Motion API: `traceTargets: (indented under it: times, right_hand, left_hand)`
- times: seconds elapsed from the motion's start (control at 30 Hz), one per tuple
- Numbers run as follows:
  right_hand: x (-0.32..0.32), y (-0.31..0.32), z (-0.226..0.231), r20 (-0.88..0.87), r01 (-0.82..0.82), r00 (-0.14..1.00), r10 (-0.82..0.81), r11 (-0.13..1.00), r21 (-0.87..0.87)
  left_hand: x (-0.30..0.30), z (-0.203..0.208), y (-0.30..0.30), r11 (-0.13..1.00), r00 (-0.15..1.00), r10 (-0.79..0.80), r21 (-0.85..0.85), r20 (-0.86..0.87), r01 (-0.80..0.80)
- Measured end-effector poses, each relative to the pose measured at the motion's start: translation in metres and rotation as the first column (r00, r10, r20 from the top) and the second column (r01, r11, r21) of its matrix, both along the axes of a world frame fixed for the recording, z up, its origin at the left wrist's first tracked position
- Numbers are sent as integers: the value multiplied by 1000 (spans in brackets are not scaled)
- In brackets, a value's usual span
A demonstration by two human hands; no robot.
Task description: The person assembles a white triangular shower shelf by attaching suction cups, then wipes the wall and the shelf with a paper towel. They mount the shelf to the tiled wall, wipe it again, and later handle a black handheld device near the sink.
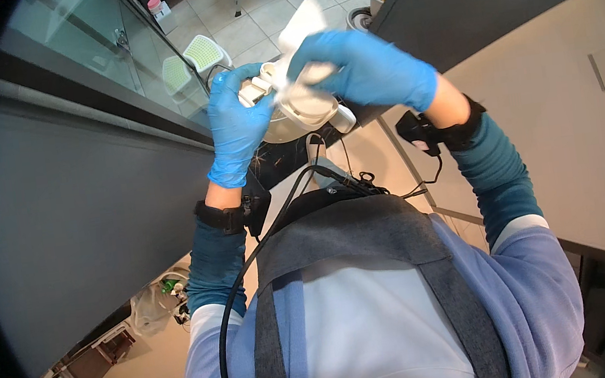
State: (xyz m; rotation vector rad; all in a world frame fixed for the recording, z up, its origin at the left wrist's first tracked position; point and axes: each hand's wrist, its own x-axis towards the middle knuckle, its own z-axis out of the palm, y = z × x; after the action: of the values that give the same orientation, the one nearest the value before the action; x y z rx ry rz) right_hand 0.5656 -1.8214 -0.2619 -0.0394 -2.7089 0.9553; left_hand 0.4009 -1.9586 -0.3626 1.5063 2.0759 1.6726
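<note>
1. Head view: the left hand (237, 118), in a blue glove, has its thumb and fingers closed around the left end of a white plastic fixture (312, 111).
2. The right hand (371, 67), gloved alike, bends its fingers around a pale, limp-looking piece (303, 24); it is blurred, so it may be a cloth, though its exact outline cannot be told.
3. The fixture sits between the two hands, above a dark streaked surface (269, 164); its rounded part lies below the right fingers.
4. One end of the pale piece sticks up above the right hand, and another part hangs over the fixture.
5. A black band (221, 218) circles the left wrist, and a similar band (466, 127) the right, each with a small dark device attached.
6. A black cable (235, 303) bends across the person's front, over a grey strap (269, 359).
7. Beyond the hands, a green-and-white stool (205, 52) stands on the tiled floor (250, 38), near a glass panel (86, 53).
8. At lower left, a clear plastic bag (151, 312) lies beside the grey panel (87, 215).
</note>
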Motion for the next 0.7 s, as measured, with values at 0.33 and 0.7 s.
traceTargets:
  times: [0.33, 0.7]
  right_hand:
    - [-39, 102, 15, 157, 354, 934, -320, 885, -301]
    - [-218, 125, -62, -109, 51, 993, -41, 995, 91]
  left_hand:
    - [-101, 6, 63, 999, 985, 45, -13, 169, -43]
    - [-223, -44, 138, 999, 982, -31, 38, 188, 24]
